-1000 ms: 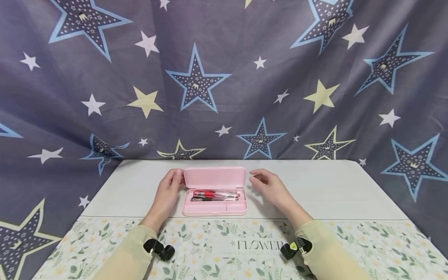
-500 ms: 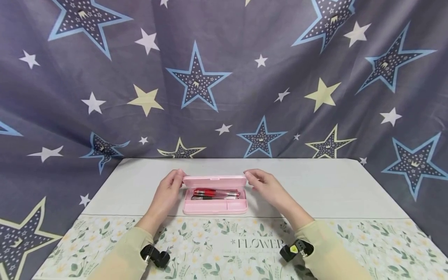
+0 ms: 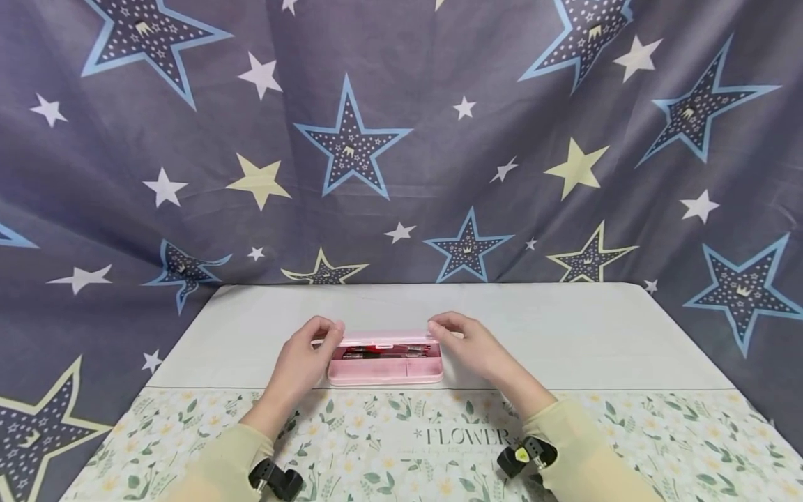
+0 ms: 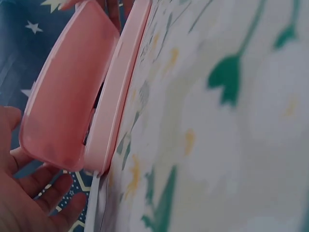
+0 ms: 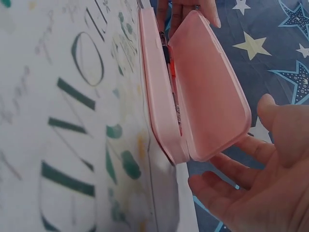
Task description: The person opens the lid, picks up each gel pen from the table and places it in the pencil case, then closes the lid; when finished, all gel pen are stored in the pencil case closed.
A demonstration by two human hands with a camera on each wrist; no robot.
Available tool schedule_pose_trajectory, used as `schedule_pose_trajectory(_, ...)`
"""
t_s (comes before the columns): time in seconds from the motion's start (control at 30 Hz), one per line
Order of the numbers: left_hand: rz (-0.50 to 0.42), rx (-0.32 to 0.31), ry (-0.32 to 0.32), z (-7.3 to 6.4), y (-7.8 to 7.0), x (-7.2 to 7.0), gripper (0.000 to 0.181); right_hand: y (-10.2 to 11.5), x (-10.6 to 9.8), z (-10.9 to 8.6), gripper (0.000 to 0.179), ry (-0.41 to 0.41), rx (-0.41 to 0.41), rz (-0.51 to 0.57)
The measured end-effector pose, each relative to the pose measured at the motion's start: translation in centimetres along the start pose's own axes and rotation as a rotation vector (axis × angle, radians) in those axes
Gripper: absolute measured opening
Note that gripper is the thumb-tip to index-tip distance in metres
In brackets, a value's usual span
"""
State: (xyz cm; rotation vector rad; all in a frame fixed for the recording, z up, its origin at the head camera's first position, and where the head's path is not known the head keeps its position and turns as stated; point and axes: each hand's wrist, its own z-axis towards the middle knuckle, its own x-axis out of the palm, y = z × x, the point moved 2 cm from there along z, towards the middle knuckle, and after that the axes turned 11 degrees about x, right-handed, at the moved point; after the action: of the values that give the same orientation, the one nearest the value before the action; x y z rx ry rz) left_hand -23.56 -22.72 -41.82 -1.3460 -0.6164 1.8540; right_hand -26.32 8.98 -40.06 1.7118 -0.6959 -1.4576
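Note:
A pink pencil case [image 3: 385, 373] lies on the table with its hinged lid [image 3: 389, 337] tilted partway down over the tray. Several pens [image 3: 370, 352], red and dark, show through the gap. At the lid's left end is my left hand [image 3: 301, 355]; in the left wrist view its fingers [image 4: 36, 181] reach behind the lid and its thumb stands apart from the inner face. My right hand [image 3: 470, 345] is at the other end, its loosely bent fingers [image 5: 236, 166] behind the lid corner. Fingertip contact is partly hidden by the lid.
The table has a plain white rear part [image 3: 564, 335] and a flowered cloth [image 3: 351, 446] in front with printed lettering. A dark star-patterned curtain [image 3: 401, 174] hangs behind the table's back edge.
The lid has swung from nearly upright forward and down over the pens. My right hand has come in from the side to the lid, and both hands have moved inward and down with it.

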Motion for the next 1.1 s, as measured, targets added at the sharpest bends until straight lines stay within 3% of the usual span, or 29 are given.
schedule_pose_trajectory(0.2,0.02,0.031,0.067,-0.5,-0.4,0.8,0.035,-0.1,0.9,0.0,0.049,0.059,-0.005,0.002)
schedule_pose_trajectory(0.43,0.071,0.038,0.142,-1.0,-0.9,1.5,0.049,-0.2,2.1,0.1,0.059,0.137,-0.034,-0.063)
schedule_pose_trajectory(0.77,0.094,0.07,0.186,-1.7,-0.9,2.5,0.062,0.1,4.0,-0.3,0.07,0.116,0.012,-0.17)
schedule_pose_trajectory(1.1,0.149,0.084,0.207,-2.1,-0.7,2.9,0.066,0.1,4.3,-0.6,0.079,0.104,0.025,-0.218)
